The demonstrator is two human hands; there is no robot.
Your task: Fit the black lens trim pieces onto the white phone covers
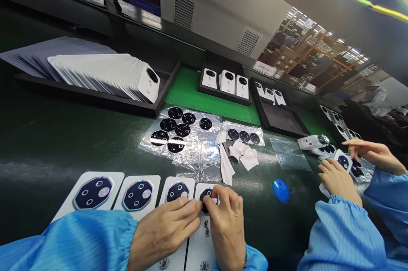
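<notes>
Several white phone-back-shaped panels lie side by side in front of me, each with a dark octagonal camera piece near its top edge. My right hand (pixel 227 222) bends over the rightmost panel (pixel 204 243), thumb and fingers pinched at its octagonal piece (pixel 204 194). My left hand (pixel 167 228) lies across the neighbouring panel (pixel 177 252), its fingertips together by the left edge of that same octagonal piece. Whatever either pinch holds is hidden by the fingers. Further left lie the other panels (pixel 140 194) (pixel 94 192), with small blue tabs at the top of their octagons.
Clear film (pixel 197 165) bears several black octagons. White cloth scraps (pixel 245 154) and a blue disc (pixel 281 190) lie nearby. Black trays (pixel 165 97) (pixel 282 120) stand behind, some holding white panels. At right, a co-worker's hands (pixel 339 179) handle a panel beside a white bottle (pixel 312 142).
</notes>
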